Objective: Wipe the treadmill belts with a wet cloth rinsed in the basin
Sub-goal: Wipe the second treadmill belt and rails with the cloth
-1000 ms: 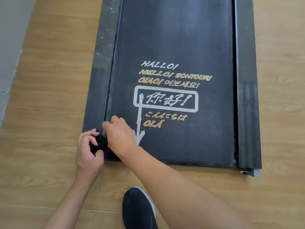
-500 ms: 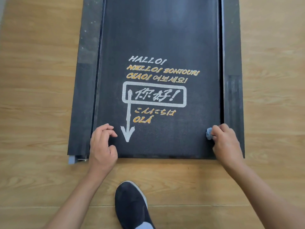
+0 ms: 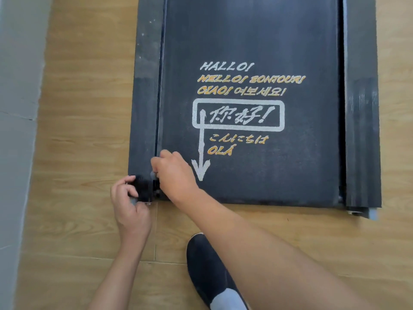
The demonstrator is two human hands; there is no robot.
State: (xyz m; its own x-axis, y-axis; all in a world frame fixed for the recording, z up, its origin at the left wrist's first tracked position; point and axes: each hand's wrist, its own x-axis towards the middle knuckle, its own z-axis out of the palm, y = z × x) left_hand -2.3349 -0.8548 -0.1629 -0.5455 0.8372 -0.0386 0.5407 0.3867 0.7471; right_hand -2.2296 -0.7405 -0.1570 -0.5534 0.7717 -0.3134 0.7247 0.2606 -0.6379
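Note:
The black treadmill belt (image 3: 279, 175) with white and orange greeting words lies flat on the floor. My right hand (image 3: 174, 177) is at the belt's near left corner, fingers curled round a small grey-blue cloth (image 3: 153, 175) of which only a sliver shows, pressed against the gap beside the left side rail (image 3: 145, 108). My left hand (image 3: 127, 206) grips the near end of that left rail, thumb and fingers wrapped round its black end piece.
Wooden floor (image 3: 85, 130) surrounds the treadmill. A grey wall or skirting (image 3: 15, 108) runs along the left. My dark shoe (image 3: 210, 271) stands just in front of the belt's near edge. The right side rail (image 3: 362, 108) runs along the belt's far side. No basin is in view.
My right hand swept with the cloth from the belt's near right corner back to the near left corner. My left hand left the belt surface and took hold of the left rail's end.

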